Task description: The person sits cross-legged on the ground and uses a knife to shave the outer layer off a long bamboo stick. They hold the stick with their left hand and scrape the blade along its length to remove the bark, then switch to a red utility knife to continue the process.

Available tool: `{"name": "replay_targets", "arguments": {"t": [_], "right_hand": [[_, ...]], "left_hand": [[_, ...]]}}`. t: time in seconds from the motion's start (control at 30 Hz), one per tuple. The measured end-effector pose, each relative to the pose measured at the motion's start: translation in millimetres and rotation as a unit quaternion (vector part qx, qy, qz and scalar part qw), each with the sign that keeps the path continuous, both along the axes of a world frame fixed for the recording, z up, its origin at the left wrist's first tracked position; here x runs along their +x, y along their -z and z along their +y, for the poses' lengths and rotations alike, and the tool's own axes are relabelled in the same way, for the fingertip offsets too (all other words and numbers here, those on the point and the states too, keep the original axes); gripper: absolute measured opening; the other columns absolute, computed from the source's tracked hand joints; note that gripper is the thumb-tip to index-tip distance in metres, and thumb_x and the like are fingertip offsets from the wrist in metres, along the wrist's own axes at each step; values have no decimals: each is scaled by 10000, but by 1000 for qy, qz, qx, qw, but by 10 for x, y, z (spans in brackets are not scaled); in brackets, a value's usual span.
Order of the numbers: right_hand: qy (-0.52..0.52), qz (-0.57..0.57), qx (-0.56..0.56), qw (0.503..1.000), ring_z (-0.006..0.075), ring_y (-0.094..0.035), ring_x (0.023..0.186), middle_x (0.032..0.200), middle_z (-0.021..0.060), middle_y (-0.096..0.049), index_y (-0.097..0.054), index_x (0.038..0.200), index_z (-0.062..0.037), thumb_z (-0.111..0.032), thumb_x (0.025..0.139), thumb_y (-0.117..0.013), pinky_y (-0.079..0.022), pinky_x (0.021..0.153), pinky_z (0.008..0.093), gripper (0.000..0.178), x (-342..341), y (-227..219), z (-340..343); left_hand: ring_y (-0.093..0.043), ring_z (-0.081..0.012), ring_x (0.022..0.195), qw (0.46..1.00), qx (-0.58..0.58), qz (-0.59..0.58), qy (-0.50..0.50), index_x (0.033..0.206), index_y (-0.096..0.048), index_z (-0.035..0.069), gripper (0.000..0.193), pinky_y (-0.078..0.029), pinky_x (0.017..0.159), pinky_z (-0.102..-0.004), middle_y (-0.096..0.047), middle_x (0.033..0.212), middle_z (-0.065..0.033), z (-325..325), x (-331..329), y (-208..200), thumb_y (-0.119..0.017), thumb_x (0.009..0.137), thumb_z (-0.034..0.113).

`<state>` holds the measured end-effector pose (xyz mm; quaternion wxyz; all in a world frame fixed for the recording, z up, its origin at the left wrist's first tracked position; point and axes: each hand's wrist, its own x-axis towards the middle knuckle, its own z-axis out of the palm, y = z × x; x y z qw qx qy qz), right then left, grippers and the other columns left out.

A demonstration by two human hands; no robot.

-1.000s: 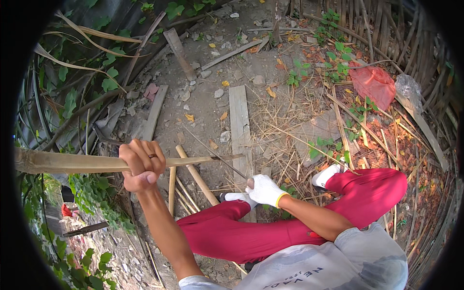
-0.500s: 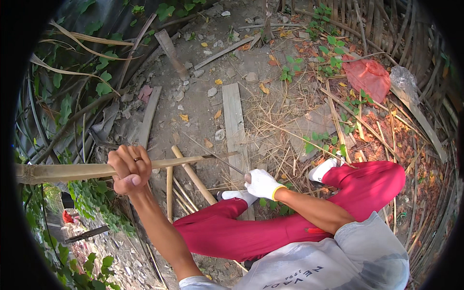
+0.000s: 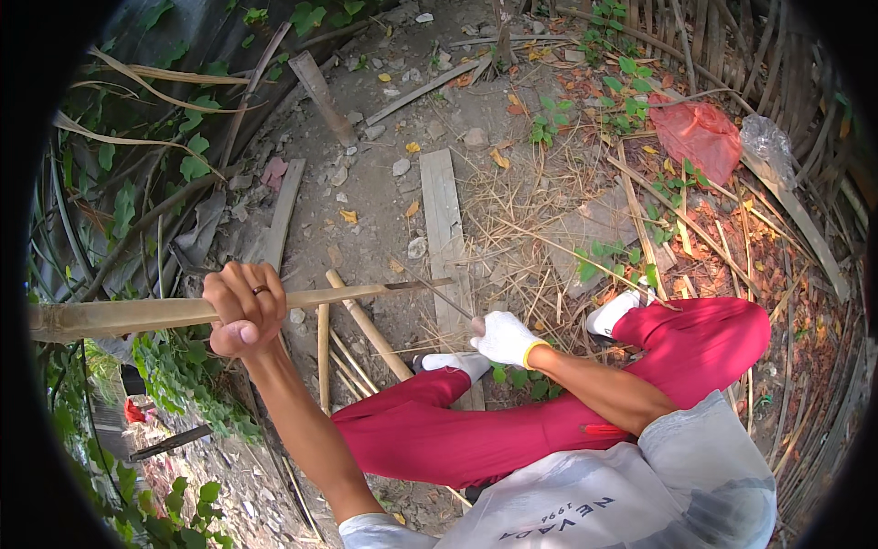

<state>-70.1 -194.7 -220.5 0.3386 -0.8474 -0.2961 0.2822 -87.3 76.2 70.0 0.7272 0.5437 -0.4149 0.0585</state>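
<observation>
Left hand (image 3: 245,306), bare, closed in a fist around a bamboo pole (image 3: 137,317). Right hand (image 3: 505,339), white-gloved, closed on one end of a thin dark rod or blade (image 3: 448,300); too narrow to tell which.

Pole looks stiff and fairly light, dry rather than slippery; tapered tip probably splinters or snaps easiest. Best hold: the thicker body, clear of the tip, where the fist sits now.

Pole lies crosswise: thick end left of the fist, tip to the right, above a grey plank (image 3: 443,201). Rod slants far-left from the glove, crossing the tip in view; contact unclear. Loose poles (image 3: 368,325) on the ground between the hands.
</observation>
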Motion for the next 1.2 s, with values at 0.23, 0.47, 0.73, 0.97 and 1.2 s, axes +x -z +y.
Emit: {"name": "replay_targets", "arguments": {"t": [0.23, 0.47, 0.73, 0.97, 1.2], "right_hand": [[34, 16, 51, 998, 477, -649, 720, 731, 298, -627, -627, 814, 54, -312, 874, -630, -517, 668, 521, 371, -198, 335, 9], [13, 34, 28, 999, 442, -671, 921, 912, 263, -693, -678, 1038, 2, -342, 883, -615, -530, 820, 511, 382, 18, -673, -59], [-21, 24, 201, 979, 416, -660, 996, 1072, 229, -693, -690, 992, -62, -394, 894, -629, -506, 876, 497, 352, -87, -1122, 136], [1, 164, 168, 972, 438, -642, 803, 782, 245, -637, -590, 757, 1, -399, 920, -571, -500, 753, 524, 433, 72, -982, 164], [26, -19, 201, 979, 477, -655, 779, 767, 284, -655, -620, 767, 43, -426, 881, -681, -518, 722, 504, 486, -127, -810, 446]], "left_hand": [[-311, -85, 266, 994, 37, -18, 100, 560, -385, 95, 290, -257, 306, -231, -363, 383, 20, -126, 190, -54, -603, 676, -55], [-293, -82, 268, 999, -7, 13, -51, 529, -376, 153, 366, -335, 364, -235, -353, 371, 40, 362, -122, -55, -673, 718, 52], [-282, -108, 458, 963, -25, -11, -269, 608, -375, 163, 399, -277, 485, -288, -313, 432, 34, 229, -107, -57, -566, 941, 271], [-181, -89, 468, 850, -137, 100, -499, 663, -298, 155, 438, -210, 470, -275, -228, 509, 35, -345, 1, -150, -392, 1066, 300], [-104, -74, 451, 822, -157, 77, -543, 633, -273, 172, 451, -140, 448, -290, -177, 512, 50, -338, -7, -5, -537, 997, 205]]}}
